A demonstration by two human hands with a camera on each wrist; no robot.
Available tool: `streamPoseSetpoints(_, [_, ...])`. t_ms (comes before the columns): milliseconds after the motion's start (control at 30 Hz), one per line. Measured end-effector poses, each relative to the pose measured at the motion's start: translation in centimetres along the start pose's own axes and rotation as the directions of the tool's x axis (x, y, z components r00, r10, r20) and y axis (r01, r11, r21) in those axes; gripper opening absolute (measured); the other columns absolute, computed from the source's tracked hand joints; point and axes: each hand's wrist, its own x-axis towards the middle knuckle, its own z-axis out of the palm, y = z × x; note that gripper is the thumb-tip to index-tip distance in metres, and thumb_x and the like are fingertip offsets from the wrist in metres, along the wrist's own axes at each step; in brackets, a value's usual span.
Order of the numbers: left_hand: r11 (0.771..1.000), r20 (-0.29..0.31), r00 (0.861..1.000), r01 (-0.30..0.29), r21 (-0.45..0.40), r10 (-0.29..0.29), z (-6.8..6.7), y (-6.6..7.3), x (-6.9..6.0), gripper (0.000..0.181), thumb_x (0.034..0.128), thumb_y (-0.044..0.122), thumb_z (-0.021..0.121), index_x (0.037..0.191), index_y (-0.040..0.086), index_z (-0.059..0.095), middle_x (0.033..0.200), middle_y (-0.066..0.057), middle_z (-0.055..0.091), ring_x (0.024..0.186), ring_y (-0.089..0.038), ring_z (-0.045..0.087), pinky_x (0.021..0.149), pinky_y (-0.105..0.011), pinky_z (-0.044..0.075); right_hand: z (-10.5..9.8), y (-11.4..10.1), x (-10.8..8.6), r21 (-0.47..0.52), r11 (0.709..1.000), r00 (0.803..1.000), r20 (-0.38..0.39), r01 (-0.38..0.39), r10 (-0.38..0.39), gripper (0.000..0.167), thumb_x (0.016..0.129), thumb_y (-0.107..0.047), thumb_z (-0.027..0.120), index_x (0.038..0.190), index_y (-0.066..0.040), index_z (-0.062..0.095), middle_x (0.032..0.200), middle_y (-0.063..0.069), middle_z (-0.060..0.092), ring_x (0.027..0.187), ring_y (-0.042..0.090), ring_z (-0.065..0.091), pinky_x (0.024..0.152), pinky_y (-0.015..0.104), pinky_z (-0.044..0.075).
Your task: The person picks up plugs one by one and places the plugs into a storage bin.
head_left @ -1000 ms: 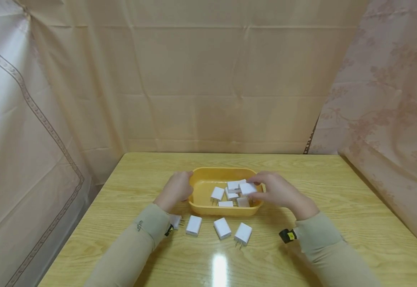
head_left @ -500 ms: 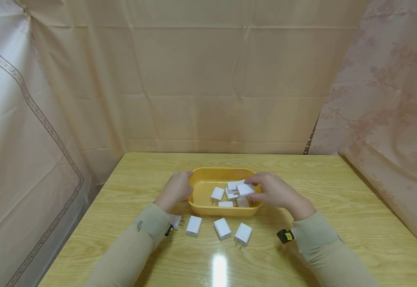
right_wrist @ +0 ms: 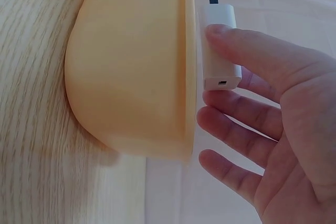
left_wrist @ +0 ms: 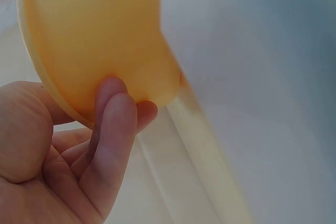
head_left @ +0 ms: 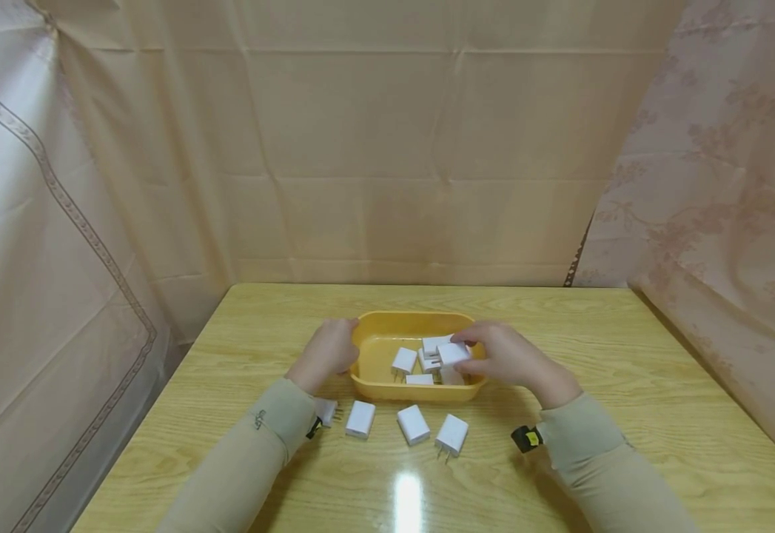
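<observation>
A yellow plastic basin [head_left: 387,391] stands on the table, with several white plug chargers [head_left: 404,360] inside. My left hand [head_left: 327,348] grips its left end; in the left wrist view the thumb is over the rim and fingers are against the outer wall [left_wrist: 100,35]. At the right end, my right hand [head_left: 510,359] pinches a white charger [right_wrist: 220,59] between thumb and fingers, just above the other chargers. The right wrist view shows this charger's port end and one dark prong, beside the basin's rim. Part of the pile is hidden behind the held charger.
Several more chargers lie on the wooden table [head_left: 227,444] in front of the basin, among them one with prongs toward me [head_left: 451,434] and one partly behind the left sleeve [head_left: 326,411]. Cloth [head_left: 387,163] hangs behind and at both sides.
My right hand has shifted slightly left with the charger, farther over the basin. The left hand and the basin have stayed in place.
</observation>
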Motion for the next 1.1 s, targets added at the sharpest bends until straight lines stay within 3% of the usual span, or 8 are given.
streamPoseSetpoints(600, [1.000,-0.007,1.000,-0.018,0.006,0.018,-0.08,-0.01,-0.19,0.062,0.0858,-0.011,0.053,0.147,-0.004,0.050,0.119,-0.022,0.066,0.040,-0.010,0.046,0.037,-0.022,0.042,0.34,0.10,0.25,0.015,0.997,0.997,-0.025,0.070,-0.069,0.036,0.093,-0.023,0.076,0.123,-0.005,0.071,0.115,0.008,0.071,0.106,0.028,0.065,0.092,0.050,0.052])
streamPoseSetpoints(1100, [1.000,-0.006,1.000,-0.020,0.013,0.020,-0.05,0.01,-0.09,0.061,0.0857,-0.011,0.053,0.147,-0.004,0.050,0.115,-0.022,0.067,0.039,-0.010,0.046,0.037,-0.022,0.043,0.31,0.14,0.16,0.024,0.997,0.997,-0.030,0.079,-0.078,0.034,0.093,-0.022,0.076,0.122,-0.004,0.071,0.114,0.008,0.071,0.104,0.029,0.065,0.089,0.049,0.053])
